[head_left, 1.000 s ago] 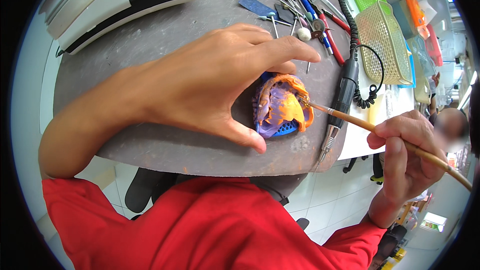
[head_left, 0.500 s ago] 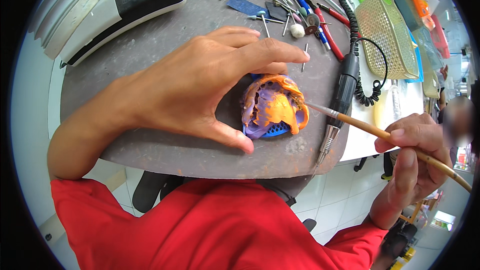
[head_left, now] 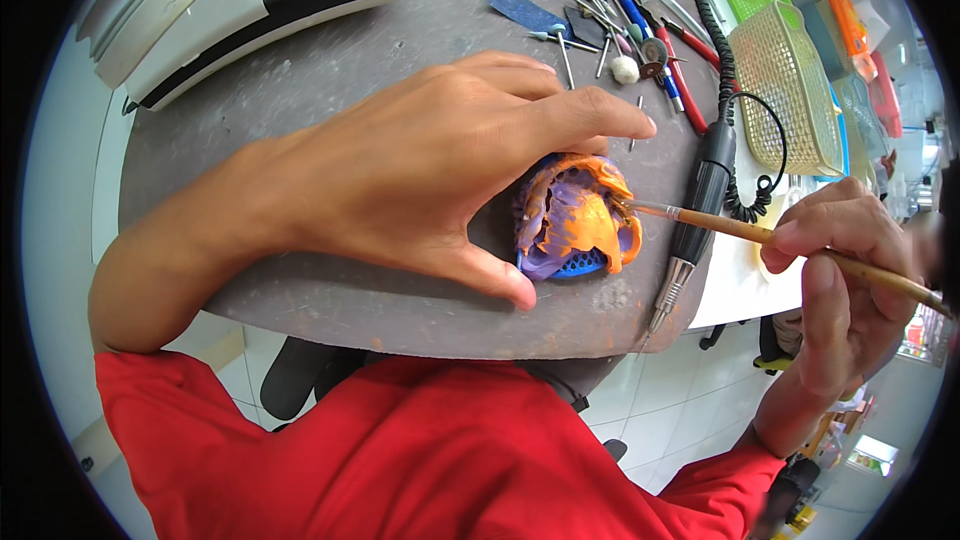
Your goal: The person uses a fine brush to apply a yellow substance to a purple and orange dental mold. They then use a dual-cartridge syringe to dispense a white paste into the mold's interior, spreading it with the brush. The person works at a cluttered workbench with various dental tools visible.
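Observation:
A dental impression [head_left: 598, 230] in orange and purple material fills a blue perforated tray [head_left: 580, 264], which lies on the grey worktop. My left hand [head_left: 450, 160] curves around its far and left sides, thumb at the near left corner and fingers at the far edge. It seems to steady the tray, though the fingers' contact is partly hidden. Between thumb and fingers of my right hand [head_left: 845, 265] is a thin paintbrush [head_left: 725, 225] with a wooden handle. Its tip touches the right part of the impression's orange rim.
A black rotary handpiece [head_left: 705, 180] with a coiled cord lies right of the impression. Several burs and discs [head_left: 590, 10], red-handled pliers [head_left: 683, 90] and a mesh basket [head_left: 790, 90] are farther back. A white-and-black machine [head_left: 290, 0] stands at far left.
The view has shifted, so the worktop things appear farther right. The brush tip has moved slightly inward on the impression's right rim, and my right hand is a little higher. My left hand keeps its pose.

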### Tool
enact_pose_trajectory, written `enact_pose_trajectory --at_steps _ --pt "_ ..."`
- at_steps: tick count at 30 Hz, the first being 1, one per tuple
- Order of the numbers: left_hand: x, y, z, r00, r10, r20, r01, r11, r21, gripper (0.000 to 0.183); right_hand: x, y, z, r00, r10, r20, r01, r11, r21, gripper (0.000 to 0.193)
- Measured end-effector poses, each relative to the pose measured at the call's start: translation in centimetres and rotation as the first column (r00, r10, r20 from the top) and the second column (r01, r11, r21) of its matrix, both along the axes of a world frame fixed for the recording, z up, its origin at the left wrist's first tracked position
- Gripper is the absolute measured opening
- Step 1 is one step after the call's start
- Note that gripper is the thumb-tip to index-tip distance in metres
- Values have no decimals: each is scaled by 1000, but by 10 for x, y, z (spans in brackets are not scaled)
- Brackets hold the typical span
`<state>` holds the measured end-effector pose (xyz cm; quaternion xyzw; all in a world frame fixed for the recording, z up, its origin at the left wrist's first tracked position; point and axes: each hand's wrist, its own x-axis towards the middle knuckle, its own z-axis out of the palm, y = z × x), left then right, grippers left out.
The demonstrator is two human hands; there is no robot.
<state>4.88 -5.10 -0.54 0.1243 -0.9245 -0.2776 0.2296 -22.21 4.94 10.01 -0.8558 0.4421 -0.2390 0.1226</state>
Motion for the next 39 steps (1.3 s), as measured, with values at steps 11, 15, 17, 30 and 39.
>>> enact_pose_trajectory --at_steps 11,15,17,30,39 --pt "4 2 1 1000 -7 4 7 1000 17 106 -1 4 -4 974 -83 211 83 996 11 20" --pt "1 -2 -2 1000 -20 4 20 1000 3 105 -10 33 -17 909 -237 344 282 955 -87 24" --pt "0 -1 -2 1000 -25 5 24 999 25 105 -13 41 -27 947 -147 285 189 974 -124 21" --pt "1 0 0 1000 -23 -3 23 1000 -19 103 18 83 -80 974 -151 171 205 907 -368 16" --pt "1 1 0 1000 -8 -8 8 1000 -16 106 12 84 -82 946 -212 244 282 912 -299 14"
